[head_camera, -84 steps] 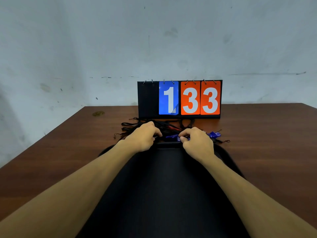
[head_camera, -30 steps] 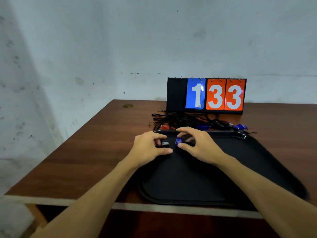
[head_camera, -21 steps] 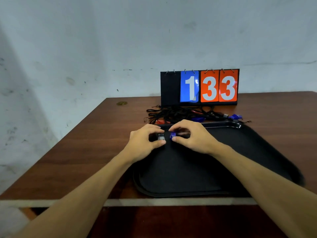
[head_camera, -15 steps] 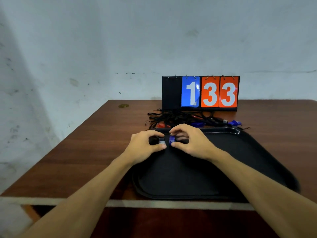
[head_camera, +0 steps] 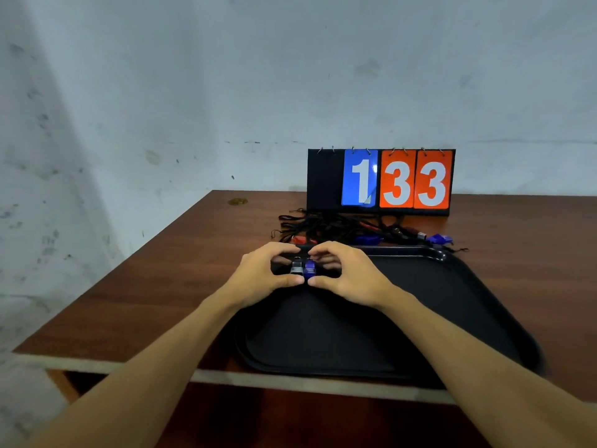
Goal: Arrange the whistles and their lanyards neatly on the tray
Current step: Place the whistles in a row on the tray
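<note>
Both hands have come back from the tangle beyond the tray to its far left corner, each bringing a whistle, and over the last half second they have hardly shifted. In the head view, the left hand [head_camera: 261, 276] curls thumb and forefinger into a narrow grip on the dark whistle [head_camera: 296, 267]. The right hand [head_camera: 352, 276] mirrors it, its grip pinched on the blue whistle [head_camera: 310, 267]. The two whistles sit side by side, touching or nearly so, low over the tray [head_camera: 420, 305]; whether they already rest on it I cannot tell, and their cords are hidden behind the fingers. By my reading the task is only starting: these two are being lined up as the first pair, and the rest of the tray shows nothing else. Left to do is the pile of lanyards [head_camera: 329, 226], knotted on the surface [head_camera: 161, 286] between the tray's far rim and the scoreboard [head_camera: 381, 181], with a red whistle [head_camera: 300, 239] and another blue one [head_camera: 441, 238] among them.
</note>
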Action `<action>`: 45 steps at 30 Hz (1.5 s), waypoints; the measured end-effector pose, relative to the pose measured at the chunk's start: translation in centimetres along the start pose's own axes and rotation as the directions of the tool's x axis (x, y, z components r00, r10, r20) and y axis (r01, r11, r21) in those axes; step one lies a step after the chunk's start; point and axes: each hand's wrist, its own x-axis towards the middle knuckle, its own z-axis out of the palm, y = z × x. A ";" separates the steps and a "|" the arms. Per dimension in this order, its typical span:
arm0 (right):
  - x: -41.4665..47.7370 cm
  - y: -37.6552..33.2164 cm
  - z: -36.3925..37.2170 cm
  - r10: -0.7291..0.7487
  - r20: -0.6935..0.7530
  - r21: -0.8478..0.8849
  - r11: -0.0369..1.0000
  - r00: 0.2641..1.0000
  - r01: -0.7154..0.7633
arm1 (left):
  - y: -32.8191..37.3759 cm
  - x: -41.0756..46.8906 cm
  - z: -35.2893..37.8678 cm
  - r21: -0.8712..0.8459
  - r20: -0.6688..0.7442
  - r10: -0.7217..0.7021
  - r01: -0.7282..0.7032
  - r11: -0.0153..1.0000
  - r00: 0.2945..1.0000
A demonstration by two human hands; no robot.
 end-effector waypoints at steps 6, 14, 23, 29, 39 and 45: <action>0.0 0.2 -0.5 0.077 -0.075 0.124 0.990 0.994 -0.067 | 1.2 -0.2 0.0 -0.083 -0.068 -0.095 0.089 0.993 0.993; 0.6 1.1 -1.1 0.190 -0.215 0.135 0.977 0.958 -0.163 | 2.2 0.2 -0.3 -0.072 -0.081 -0.193 0.188 0.980 0.978; 2.7 4.6 -8.0 0.192 -0.227 -0.257 0.934 0.955 -0.249 | 1.6 6.0 -1.8 0.186 -0.108 -0.126 0.144 0.972 0.986; 4.8 6.6 -8.9 0.175 -0.082 -0.404 0.894 0.981 -0.193 | 1.3 9.8 -1.3 0.353 0.093 -0.113 0.073 0.933 0.989; 5.5 8.5 -7.5 0.203 -0.179 -0.335 0.908 0.963 -0.253 | 0.0 11.7 -0.6 0.417 0.181 -0.169 0.080 0.906 0.969; 5.5 8.4 -7.5 0.239 -0.184 -0.295 0.912 0.953 -0.286 | 0.5 11.7 -0.6 0.447 0.213 -0.179 0.068 0.892 0.961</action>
